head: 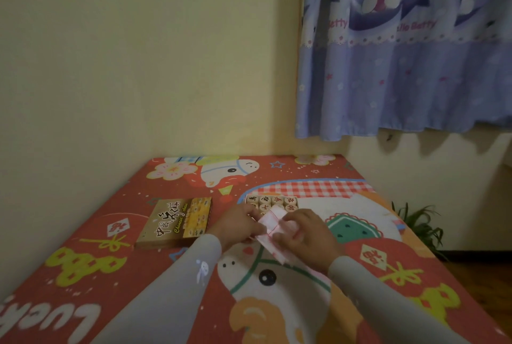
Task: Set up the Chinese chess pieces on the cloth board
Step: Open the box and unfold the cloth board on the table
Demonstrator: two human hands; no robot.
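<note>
Tray [250, 197] behind the hands holds wooden chess pieces [276, 200] in rows, partly hidden. Lid [177, 223] lies left of it. Left hand [238, 225] and right hand [306, 234] pinch the folded cloth board [273, 223] in curled fingers above the patterned desk [110, 260]. Curtain [401, 66] hangs at the corner.

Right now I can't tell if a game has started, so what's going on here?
Not yet. A person is holding the folded cloth board in both hands, left hand and right hand, above a red cartoon-print mat. The chess pieces are in their tray just behind the hands, none set out. The box lid lies to the left.
</note>
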